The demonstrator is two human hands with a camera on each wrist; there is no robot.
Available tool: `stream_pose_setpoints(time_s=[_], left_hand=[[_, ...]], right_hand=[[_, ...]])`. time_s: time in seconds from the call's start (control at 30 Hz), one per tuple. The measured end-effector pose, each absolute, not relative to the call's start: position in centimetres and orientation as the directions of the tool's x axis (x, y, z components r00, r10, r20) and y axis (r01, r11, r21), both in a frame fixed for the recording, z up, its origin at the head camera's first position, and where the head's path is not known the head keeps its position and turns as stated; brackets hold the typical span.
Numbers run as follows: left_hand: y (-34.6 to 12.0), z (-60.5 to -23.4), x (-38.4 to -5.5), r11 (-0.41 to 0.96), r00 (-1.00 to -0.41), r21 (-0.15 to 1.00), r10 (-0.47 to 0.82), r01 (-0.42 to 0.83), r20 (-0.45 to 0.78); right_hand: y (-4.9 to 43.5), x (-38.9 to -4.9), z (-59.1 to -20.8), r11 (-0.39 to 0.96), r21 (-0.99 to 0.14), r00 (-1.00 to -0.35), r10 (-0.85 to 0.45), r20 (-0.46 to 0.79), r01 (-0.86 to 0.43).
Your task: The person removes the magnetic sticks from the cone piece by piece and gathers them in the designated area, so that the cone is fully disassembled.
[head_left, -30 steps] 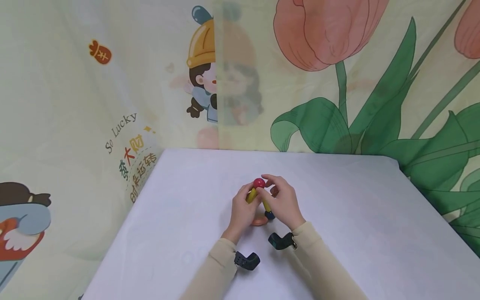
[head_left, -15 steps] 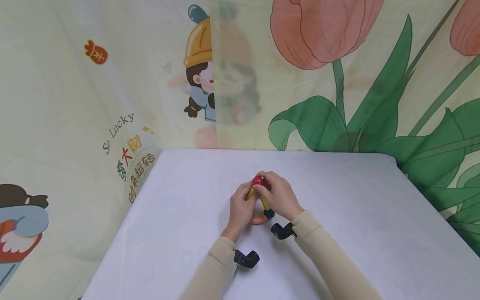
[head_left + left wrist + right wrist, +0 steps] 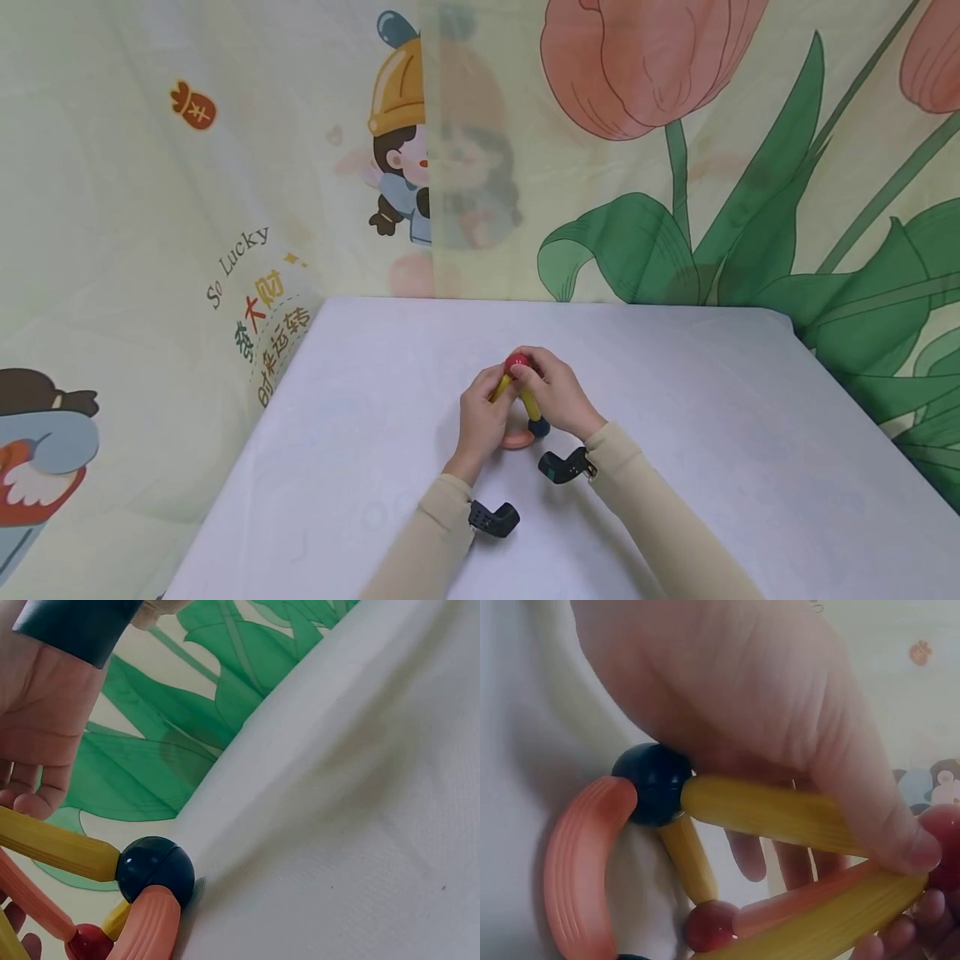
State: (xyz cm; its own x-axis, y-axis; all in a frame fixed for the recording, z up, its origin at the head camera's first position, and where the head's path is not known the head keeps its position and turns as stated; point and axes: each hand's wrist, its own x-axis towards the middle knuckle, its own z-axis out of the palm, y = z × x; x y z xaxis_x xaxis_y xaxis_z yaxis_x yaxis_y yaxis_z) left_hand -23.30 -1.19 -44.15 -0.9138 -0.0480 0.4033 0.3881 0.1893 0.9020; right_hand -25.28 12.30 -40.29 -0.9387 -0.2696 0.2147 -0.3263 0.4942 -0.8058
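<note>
One ball-and-rod model [image 3: 532, 406] stands on a white-covered table [image 3: 337, 467].
The left hand [image 3: 480, 423] grips a yellow rod [image 3: 500, 388], the right hand [image 3: 561, 393] pinches the red top ball [image 3: 516, 362]; the curved orange base rod [image 3: 517, 441] lies roughly midway between the table's side edges, well in from the far one. Tulip-printed fabric [image 3: 645, 67] hangs behind that edge, cartoon-printed fabric [image 3: 247, 150] along the left edge.

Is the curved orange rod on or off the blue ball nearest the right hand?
On: in the right wrist view, one end of the curved orange rod meets that blue ball with no visible gap.
</note>
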Motion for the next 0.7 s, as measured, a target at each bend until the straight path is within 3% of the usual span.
stream_pose_setpoints(time_s=[0.37, 0.57, 0.7], left_hand=[[-1.4, -47.0, -25.0, 0.144, -0.902, 0.896, -0.045, 0.42, 0.43], [-1.4, -46.9, -25.0, 0.159, -0.907, 0.898, -0.025, 0.411, 0.42], [-1.3, -47.0, -25.0, 0.16, -0.904, 0.895, -0.033, 0.417, 0.427]], right_hand=[[13.1, -26.1, -40.6, 0.311, -0.943, -0.958, -0.285, 0.028, -0.12], [13.5, -26.4, -40.5, 0.209, -0.977, -0.969, -0.248, -0.009, -0.044], [13.6, -26.4, -40.5, 0.217, -0.975, -0.981, -0.193, 0.0, -0.042]])
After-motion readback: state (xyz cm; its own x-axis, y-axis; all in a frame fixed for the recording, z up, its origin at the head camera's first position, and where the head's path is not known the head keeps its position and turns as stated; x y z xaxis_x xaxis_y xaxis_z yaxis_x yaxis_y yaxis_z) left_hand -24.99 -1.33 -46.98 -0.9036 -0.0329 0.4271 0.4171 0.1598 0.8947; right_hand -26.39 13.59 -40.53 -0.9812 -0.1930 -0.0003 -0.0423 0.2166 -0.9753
